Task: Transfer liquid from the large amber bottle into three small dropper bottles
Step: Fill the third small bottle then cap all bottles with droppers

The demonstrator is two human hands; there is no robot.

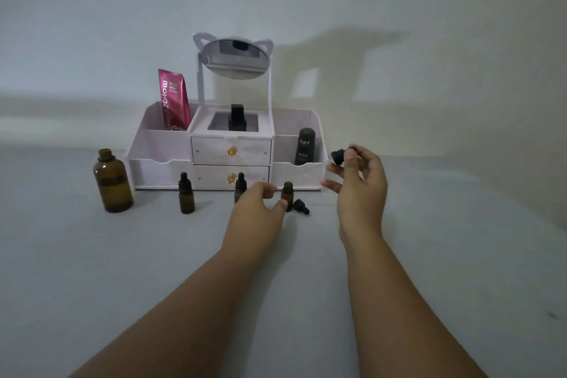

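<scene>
Beside the amber bottle (113, 184), organizer (159, 163) holds Kahf bottle (305, 147) and Glad2Glow tube (173, 98).

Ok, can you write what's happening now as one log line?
left hand: open, near uncapped small bottle | right hand: pinches black cap | large amber bottle: open, upright | pouring: not underway

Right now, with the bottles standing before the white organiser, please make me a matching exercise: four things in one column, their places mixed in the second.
Things
1. large amber glass bottle
2. shiny pink plastic tube
3. small uncapped amber glass bottle
4. small black cap

Places
A. pinched by the right hand
B. in the back left compartment of the white organiser
C. next to a black dropper top lying on its side
D. on the grey surface, left of the organiser

Pairs: 1-D, 2-B, 3-C, 4-A.
</scene>
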